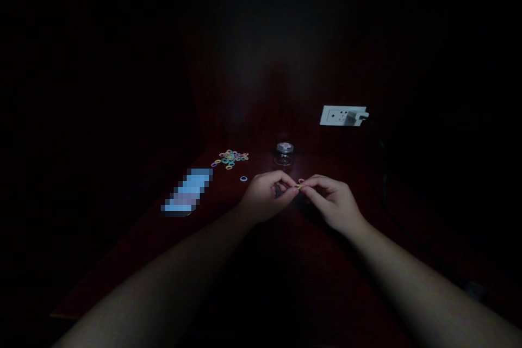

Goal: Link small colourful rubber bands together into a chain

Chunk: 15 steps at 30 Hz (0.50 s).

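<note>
Between the fingertips of both my hands is a small yellow hair tie [299,186]. My left hand [267,194] pinches it from the left, thumb against forefinger. From the other side, my right hand [334,201] pinches it the same way. A pink hair tie [301,180] shows just behind the fingertips; whether it is linked to the yellow one I cannot tell. Beyond my left hand lies a pile of pastel hair ties [230,157], with a single blue hair tie [243,178] apart from it. A small clear lidded jar [284,154] stands behind my hands.
A phone with a lit, blurred screen [188,190] lies on the dark red table [134,261] at the left. On the wall at the right is a white socket [342,116] with a plug in it. Its dark cable [385,185] runs down the right side.
</note>
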### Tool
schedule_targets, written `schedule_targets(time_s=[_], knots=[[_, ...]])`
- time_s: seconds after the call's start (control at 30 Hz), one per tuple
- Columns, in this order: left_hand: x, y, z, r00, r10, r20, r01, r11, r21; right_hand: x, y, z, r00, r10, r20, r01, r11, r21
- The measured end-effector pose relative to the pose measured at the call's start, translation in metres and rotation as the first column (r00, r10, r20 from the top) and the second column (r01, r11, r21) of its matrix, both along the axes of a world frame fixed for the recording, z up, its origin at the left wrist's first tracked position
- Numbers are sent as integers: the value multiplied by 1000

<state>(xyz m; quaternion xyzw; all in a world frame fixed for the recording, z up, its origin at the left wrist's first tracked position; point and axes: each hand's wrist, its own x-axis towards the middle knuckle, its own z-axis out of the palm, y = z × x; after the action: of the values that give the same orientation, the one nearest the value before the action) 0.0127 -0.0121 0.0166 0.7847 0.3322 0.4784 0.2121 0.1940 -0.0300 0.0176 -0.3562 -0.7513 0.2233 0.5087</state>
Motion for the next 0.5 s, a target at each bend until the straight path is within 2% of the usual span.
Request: schedule_targets(time_s=[0.27,0.5], knots=[[0,2,-2,1000,19,13,-20,999,46,-1,0,2,998,10,64,-15,997,70],[-2,3,0,999,41,-4,-41,995,86,0,-2,2,997,18,72,-24,997,75]])
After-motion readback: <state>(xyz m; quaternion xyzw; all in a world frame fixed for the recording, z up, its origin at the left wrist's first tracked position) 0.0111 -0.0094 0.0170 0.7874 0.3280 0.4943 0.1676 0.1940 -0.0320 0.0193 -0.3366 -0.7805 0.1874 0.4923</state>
